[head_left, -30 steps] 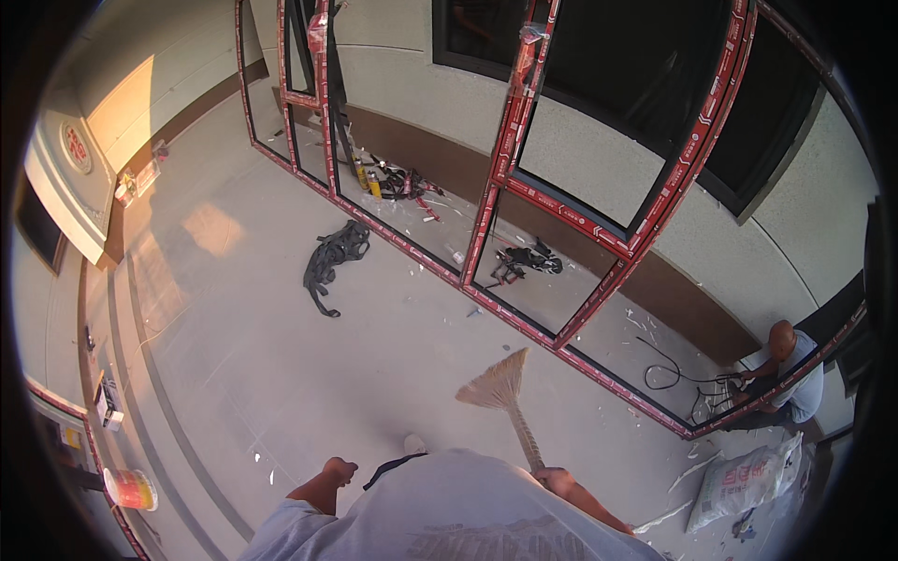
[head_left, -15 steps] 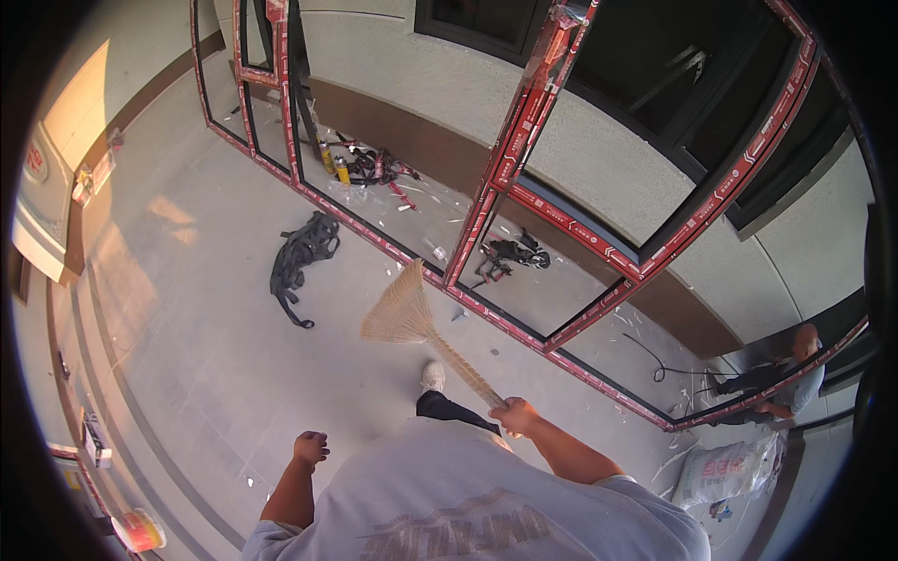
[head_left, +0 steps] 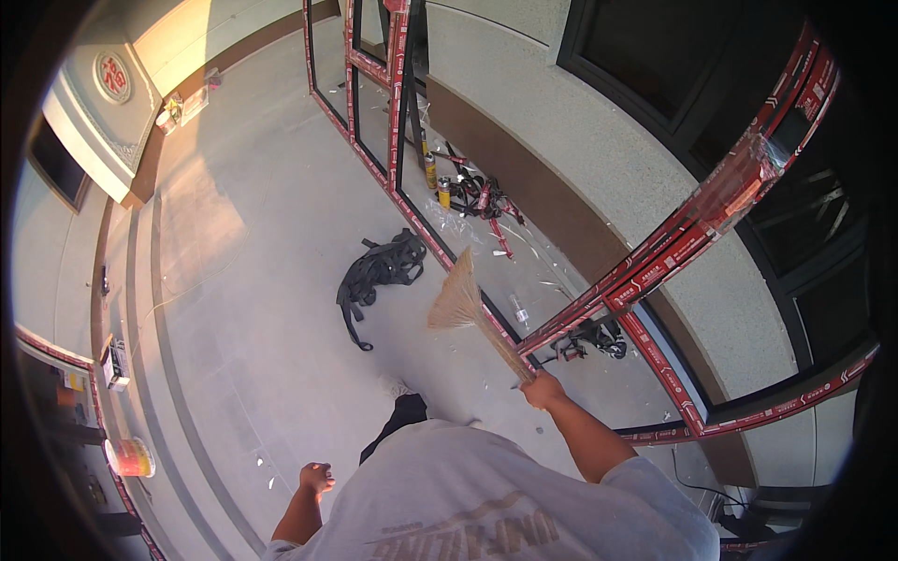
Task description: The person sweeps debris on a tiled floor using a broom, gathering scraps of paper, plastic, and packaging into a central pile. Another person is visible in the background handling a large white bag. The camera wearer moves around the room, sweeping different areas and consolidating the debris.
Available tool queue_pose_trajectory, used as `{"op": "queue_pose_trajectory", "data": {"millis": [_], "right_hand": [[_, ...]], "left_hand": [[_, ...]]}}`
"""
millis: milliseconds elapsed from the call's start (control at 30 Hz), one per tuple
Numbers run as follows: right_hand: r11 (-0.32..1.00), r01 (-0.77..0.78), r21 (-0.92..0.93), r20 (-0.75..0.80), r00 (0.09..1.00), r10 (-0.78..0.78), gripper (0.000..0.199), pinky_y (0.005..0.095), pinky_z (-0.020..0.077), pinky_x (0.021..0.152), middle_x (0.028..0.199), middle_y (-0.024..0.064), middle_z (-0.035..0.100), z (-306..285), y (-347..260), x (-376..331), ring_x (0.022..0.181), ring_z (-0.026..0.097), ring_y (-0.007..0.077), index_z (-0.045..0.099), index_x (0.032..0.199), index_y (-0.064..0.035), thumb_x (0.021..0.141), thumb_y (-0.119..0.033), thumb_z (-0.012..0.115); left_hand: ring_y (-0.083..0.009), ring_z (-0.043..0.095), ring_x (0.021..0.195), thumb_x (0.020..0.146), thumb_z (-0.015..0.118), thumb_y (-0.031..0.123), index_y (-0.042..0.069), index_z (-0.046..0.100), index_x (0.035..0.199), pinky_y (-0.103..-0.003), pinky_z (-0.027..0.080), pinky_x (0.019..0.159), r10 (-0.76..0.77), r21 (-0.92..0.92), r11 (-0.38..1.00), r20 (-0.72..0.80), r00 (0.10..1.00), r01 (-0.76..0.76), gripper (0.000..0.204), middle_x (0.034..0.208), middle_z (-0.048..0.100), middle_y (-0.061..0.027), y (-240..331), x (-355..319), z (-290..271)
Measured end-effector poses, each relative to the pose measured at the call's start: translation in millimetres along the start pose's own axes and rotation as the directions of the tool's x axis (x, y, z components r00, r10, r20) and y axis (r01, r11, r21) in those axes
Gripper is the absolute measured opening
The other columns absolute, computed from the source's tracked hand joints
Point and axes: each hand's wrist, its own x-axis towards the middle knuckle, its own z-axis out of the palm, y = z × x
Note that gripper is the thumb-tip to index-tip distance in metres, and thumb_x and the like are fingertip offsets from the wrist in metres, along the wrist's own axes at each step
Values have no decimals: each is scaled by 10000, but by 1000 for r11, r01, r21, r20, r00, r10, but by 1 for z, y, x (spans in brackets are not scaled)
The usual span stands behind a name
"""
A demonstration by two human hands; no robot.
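My right hand (head_left: 543, 389) is closed around the handle of a straw broom (head_left: 458, 301). The broom's fanned tan bristles point forward and away from me, beside the lower rail of a red-taped dark frame (head_left: 412, 211). My left hand (head_left: 317, 477) hangs low at my left side, its fingers loosely curled with nothing visible in them. A heap of black straps (head_left: 382, 271) lies on the floor ahead, left of the broom. One shoe (head_left: 397, 386) shows beneath me on the pale floor.
Beyond the rail lie yellow cans (head_left: 443, 193), tangled dark and red strips (head_left: 482, 198), a clear bottle (head_left: 520, 310) and scraps. A second black bundle (head_left: 603, 338) is behind the upright. Steps (head_left: 173, 393) run along the left, with a red-yellow bucket (head_left: 130, 457) there.
My view has turned and moved, so the frame and straps sit farther right. The broom stays in my right hand. The person at the right and the white sack have left the view.
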Motion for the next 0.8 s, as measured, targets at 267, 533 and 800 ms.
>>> {"op": "queue_pose_trajectory", "data": {"millis": [267,533,800], "right_hand": [[982,-187,-37,-218,960,175,544,465,500,984,1180,279,657,-23,-54,130,1129,630,416,591,1220,15,867,-398,605],[993,-114,13,-347,931,111,537,506,512,927,1168,266,661,-103,-151,248,1081,641,440,515,1363,-49,888,-296,558],[996,-65,57,-197,977,76,554,484,501,961,1231,222,647,-140,-225,541,1126,623,412,482,1426,-135,900,-299,535]], "left_hand": [[-158,634,630,957,571,169,115,670,945,-308,526,573,413,862,38,447,794,-505,114,802,660,-45,123,49,70],[-148,540,559,913,551,90,22,573,972,-265,392,461,282,162,953,-149,948,-257,93,775,566,-64,415,53,168],[-161,632,700,927,523,103,8,613,1055,-278,492,603,492,366,847,-266,829,-385,183,853,631,-69,512,34,273]]}}
